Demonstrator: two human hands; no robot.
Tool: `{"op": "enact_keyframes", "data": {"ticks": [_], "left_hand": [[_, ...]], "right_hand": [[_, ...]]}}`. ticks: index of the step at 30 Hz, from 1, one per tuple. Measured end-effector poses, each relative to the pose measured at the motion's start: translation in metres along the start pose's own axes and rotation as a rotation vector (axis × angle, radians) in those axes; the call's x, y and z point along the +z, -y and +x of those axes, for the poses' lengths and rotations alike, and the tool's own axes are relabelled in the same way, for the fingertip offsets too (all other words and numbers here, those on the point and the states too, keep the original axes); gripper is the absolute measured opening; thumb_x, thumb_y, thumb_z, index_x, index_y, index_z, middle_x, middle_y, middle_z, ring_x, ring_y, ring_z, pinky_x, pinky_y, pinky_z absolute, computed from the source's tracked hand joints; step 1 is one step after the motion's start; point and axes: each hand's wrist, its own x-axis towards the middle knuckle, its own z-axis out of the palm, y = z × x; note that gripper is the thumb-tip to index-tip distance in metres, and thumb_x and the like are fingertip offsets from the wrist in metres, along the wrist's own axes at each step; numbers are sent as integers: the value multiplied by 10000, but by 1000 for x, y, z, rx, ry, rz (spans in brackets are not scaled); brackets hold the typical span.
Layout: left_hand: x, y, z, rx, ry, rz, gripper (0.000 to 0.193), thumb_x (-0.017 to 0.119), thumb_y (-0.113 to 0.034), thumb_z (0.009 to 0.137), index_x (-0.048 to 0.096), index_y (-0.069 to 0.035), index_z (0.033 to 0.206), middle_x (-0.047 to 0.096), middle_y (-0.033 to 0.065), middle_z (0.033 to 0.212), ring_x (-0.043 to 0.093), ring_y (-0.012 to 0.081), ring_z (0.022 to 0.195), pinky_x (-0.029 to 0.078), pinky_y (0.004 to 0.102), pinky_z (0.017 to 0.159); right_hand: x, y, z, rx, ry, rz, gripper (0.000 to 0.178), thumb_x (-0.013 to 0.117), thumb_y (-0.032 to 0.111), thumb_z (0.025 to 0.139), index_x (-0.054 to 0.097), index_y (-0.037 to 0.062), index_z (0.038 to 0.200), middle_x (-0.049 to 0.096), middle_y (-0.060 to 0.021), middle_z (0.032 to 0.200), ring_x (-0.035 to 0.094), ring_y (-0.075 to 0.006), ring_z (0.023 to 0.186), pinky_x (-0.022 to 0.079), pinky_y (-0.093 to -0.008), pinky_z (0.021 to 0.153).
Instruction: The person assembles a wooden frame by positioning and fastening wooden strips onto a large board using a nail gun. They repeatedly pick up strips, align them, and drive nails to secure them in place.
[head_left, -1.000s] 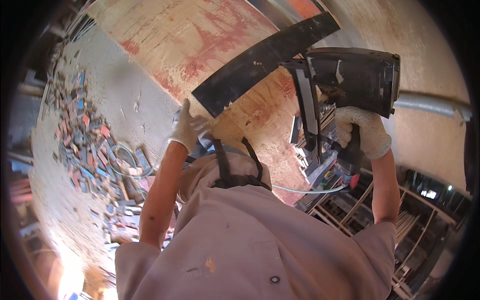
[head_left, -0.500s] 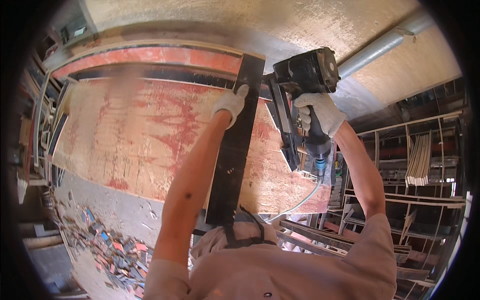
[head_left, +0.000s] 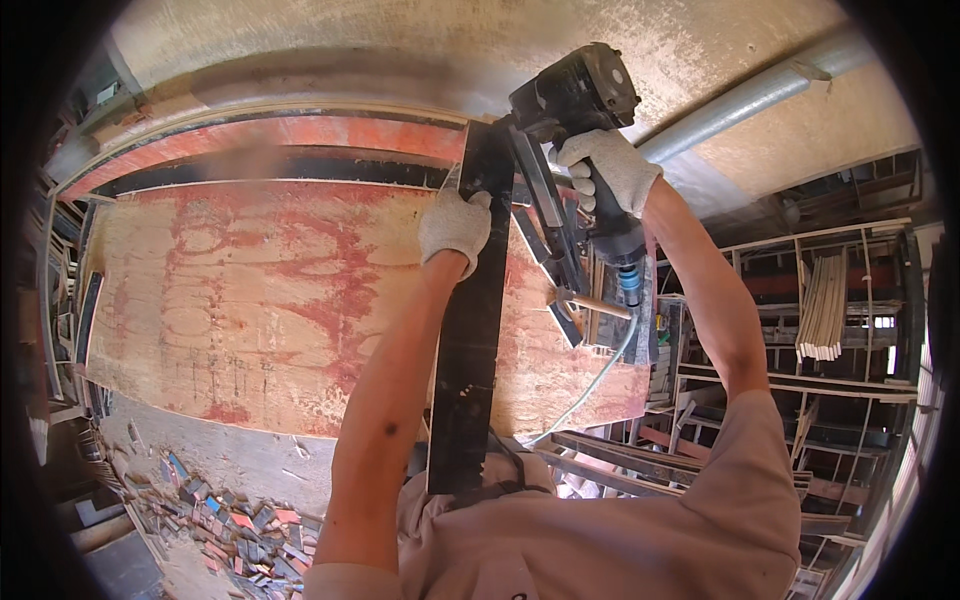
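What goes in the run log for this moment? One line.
left hand: holds black strip on plywood | right hand: grips nail gun at strip top

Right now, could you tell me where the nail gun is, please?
In the head view, the nail gun is upper centre, gripped by the right hand, its nose beside the top of the black strip.

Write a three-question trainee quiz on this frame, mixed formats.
1. True or false: the gloved left hand presses the long black flat strip against the red-stained plywood sheet.
2. The gloved right hand grips: A) a hammer B) the black pneumatic nail gun C) a saw.
3. What trails from the nail gun's handle base?

Key: 1 true; 2 B; 3 a pale air hose.
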Motion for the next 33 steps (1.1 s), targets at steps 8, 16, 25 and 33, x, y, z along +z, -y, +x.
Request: {"op": "enact_keyframes", "data": {"ticks": [8, 16, 25, 33], "left_hand": [[6, 10, 0, 112, -94, -58, 531, 516, -435, 988, 568, 13, 1269, 678, 325, 1121, 658, 479, 1069, 517, 544, 918], [10, 15, 0, 194, -179, -37, 405, 364, -367, 1056, 478, -32, 1252, 689, 326, 1029, 668, 506, 974, 515, 591, 850], [10, 12, -5, 96, -145, -6, 468, 425, -383, 1052, 496, -59, 1382, 681, 282, 1171, 638, 472, 1104, 509, 539, 921], [30, 6, 6, 268, -210, 46, 344, 441, -259, 1005, 565, -6, 1203, 706, 279, 1076, 704, 429, 988, 558, 532, 855]], "right_hand": [[-10, 0, -7, -12, 3, -20, 186, 633, 87, 851, 556, 63, 683, 411, -7, 582, 425, -137, 455, 407, -327, 414], [2, -16, -42, 127, 46, 1, 98, 658, 108, 863, 660, 23, 910, 428, 18, 575, 448, -128, 442, 427, -323, 401], [-2, -21, -50, 126, 71, -69, 72, 648, 97, 863, 647, 29, 883, 396, 29, 572, 427, -119, 446, 403, -303, 405], [-37, -65, -105, 133, 57, 67, 306, 604, 155, 908, 493, 131, 624, 454, -3, 544, 451, -136, 424, 429, -307, 438]]}}
